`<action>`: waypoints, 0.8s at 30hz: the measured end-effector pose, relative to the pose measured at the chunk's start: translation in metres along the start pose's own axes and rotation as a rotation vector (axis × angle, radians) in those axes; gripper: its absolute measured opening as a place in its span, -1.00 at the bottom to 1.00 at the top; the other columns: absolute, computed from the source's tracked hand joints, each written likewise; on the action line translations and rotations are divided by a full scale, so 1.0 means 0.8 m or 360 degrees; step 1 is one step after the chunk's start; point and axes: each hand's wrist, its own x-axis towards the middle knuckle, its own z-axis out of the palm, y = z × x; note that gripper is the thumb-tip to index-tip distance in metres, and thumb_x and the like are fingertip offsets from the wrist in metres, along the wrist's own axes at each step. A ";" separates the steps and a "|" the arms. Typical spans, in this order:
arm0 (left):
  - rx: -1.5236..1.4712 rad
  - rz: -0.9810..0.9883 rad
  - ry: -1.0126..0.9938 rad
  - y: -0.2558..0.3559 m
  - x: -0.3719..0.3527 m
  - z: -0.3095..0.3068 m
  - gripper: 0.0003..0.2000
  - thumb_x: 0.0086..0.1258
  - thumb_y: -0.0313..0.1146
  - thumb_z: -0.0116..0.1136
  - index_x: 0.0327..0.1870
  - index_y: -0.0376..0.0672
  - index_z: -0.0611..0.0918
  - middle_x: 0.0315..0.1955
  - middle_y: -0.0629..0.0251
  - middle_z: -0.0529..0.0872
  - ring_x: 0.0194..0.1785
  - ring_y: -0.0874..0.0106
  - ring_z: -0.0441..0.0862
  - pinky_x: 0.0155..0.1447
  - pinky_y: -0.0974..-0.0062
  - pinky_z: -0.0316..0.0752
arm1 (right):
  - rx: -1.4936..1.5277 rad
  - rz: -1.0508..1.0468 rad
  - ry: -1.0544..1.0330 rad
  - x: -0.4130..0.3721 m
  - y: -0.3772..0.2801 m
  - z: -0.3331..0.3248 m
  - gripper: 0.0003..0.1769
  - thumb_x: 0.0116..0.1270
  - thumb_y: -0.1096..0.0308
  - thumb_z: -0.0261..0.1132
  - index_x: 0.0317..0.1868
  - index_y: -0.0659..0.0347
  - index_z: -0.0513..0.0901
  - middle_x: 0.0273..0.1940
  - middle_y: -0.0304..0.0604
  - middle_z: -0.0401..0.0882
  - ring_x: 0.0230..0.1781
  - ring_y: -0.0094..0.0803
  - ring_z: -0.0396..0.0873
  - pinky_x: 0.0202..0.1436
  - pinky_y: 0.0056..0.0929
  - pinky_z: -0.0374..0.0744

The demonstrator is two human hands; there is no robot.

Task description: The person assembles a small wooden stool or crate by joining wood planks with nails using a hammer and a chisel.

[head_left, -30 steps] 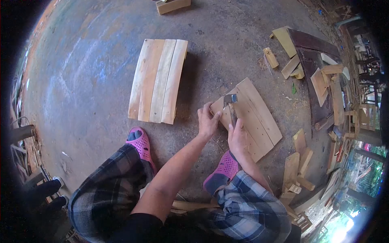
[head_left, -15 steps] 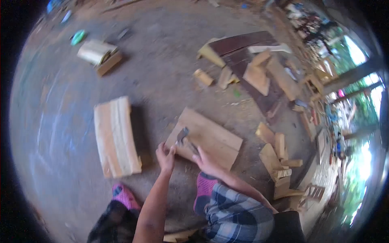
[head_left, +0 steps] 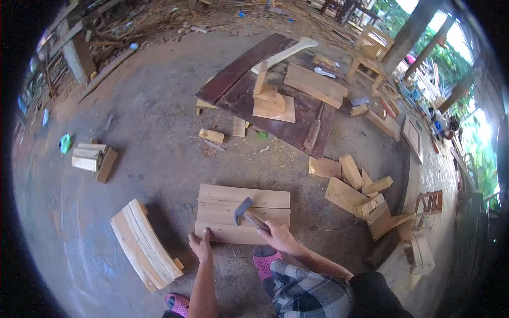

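Positioning step: right hand grips hammer over panel; left hand at corner, grip unclear. Any strike needs fingers clear.

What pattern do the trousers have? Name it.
The trousers are grey-and-white plaid, clearest in the head view.

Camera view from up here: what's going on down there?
A person's right hand grips a metal-headed hammer with a wooden handle over a flat light-brown wooden board panel. The left hand is at its near left corner. A pale wooden slatted piece lies to the left, untouched.
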 end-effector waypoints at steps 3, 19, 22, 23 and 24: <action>0.0017 0.0014 0.0001 -0.012 0.004 -0.001 -0.41 0.25 -0.11 0.37 0.15 -0.35 0.44 -0.01 -0.01 0.43 0.06 0.22 0.42 0.18 0.26 0.33 | -0.0456 -0.0128 0.0363 0.008 0.007 -0.044 -0.68 0.33 0.13 0.29 -0.09 0.18 0.54 -0.36 0.05 0.58 -0.37 -0.01 0.59 -0.33 -0.08 0.53; 0.0961 0.0213 0.0304 0.090 -0.044 0.009 -0.37 0.27 -0.24 0.36 0.30 -0.26 0.35 0.18 -0.02 0.41 0.15 0.21 0.42 0.27 0.21 0.34 | 0.0069 0.0128 0.1304 0.217 0.057 -0.236 -0.31 0.30 0.35 0.26 0.38 0.15 0.17 0.03 0.16 0.41 0.11 -0.04 0.50 0.10 -0.09 0.51; 0.0375 0.0517 0.0112 0.157 -0.072 0.036 -0.59 0.37 -0.35 0.25 0.20 -0.22 0.48 0.10 0.17 0.50 0.05 0.38 0.48 0.18 0.36 0.42 | 0.0910 -0.0091 0.0878 0.104 0.004 -0.185 -0.31 0.30 0.48 0.23 0.41 0.19 0.16 0.05 -0.03 0.42 -0.05 -0.37 0.49 -0.03 -0.36 0.52; -0.0015 0.0280 -0.0136 0.197 -0.087 0.054 -0.65 0.41 -0.39 0.20 0.18 -0.22 0.50 0.08 0.25 0.52 0.03 0.44 0.50 0.16 0.43 0.43 | 0.1088 -0.0099 0.0724 0.065 -0.020 -0.166 -0.31 0.31 0.51 0.22 0.42 0.20 0.17 0.07 -0.09 0.41 -0.13 -0.47 0.48 -0.11 -0.45 0.52; -0.0238 0.0130 -0.0340 0.207 -0.085 0.066 -0.64 0.44 -0.39 0.16 0.22 -0.21 0.48 0.06 0.31 0.54 0.02 0.49 0.51 0.14 0.48 0.43 | 0.1083 -0.0089 0.0602 0.038 -0.020 -0.144 -0.31 0.31 0.52 0.21 0.42 0.18 0.18 0.07 -0.15 0.40 -0.22 -0.53 0.46 -0.19 -0.52 0.51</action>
